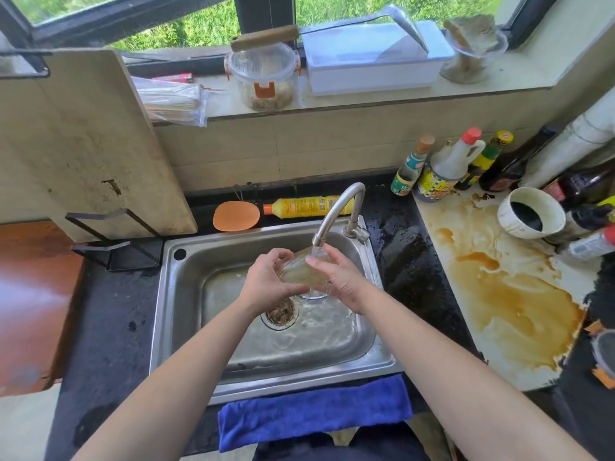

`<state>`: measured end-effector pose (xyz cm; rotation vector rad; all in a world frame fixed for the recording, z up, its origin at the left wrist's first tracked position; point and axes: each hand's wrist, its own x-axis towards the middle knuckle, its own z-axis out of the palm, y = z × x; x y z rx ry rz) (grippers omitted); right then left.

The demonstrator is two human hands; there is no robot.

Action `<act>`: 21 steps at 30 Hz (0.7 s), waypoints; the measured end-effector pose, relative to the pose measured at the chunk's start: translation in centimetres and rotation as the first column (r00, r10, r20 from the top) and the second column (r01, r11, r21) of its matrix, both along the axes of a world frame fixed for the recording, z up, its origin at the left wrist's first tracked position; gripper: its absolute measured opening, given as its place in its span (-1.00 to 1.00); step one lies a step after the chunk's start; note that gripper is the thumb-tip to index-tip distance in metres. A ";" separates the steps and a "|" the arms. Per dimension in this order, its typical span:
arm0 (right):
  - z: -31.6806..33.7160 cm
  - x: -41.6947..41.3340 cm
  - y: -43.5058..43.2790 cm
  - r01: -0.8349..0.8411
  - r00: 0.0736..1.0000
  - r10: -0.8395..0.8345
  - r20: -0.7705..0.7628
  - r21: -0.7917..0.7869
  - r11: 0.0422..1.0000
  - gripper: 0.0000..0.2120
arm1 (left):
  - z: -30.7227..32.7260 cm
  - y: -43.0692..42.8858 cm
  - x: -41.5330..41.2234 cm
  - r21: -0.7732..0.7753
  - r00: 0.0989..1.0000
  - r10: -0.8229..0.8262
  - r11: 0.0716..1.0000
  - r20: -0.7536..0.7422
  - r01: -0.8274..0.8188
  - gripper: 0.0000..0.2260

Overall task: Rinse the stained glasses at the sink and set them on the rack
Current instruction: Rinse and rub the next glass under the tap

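While in two hands (270, 282) (344, 281), one glass (299, 269)

No wording can be read anywhere. The yellow bottle (307, 207) lying behind the sink (163, 294) carries fine print and a square code, too small to make out; the sauce bottles' (436, 181) labels are blurred

Both bare forearms reach forward from the lower corners and draw together, wrists about level. The left grip (269, 282) curls round one side of a glass (299, 272), fingers arched over the top and thumb beneath. The right grip (344, 282) holds the opposite side, fingers bent across it, palm facing the left grip.
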<state>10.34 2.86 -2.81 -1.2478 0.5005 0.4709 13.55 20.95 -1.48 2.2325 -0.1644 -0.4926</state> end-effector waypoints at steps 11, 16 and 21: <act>2.6 -0.5 -0.3 -0.094 0.995 0.095 0.007 -0.091 0.991 -0.50 | -0.9 0.0 0.4 -0.197 0.957 0.123 0.964 -0.261 -0.178 -0.29; 2.7 -0.3 0.9 -0.168 0.984 0.176 0.034 -0.176 0.970 -0.55 | -0.7 1.8 0.7 -0.354 0.823 0.176 0.839 -0.540 -0.412 -0.31; 2.0 -0.4 0.1 -0.215 0.974 0.225 0.039 -0.180 0.960 -0.75 | -0.2 3.2 1.4 -0.388 0.708 0.136 0.758 -0.693 -0.524 -0.40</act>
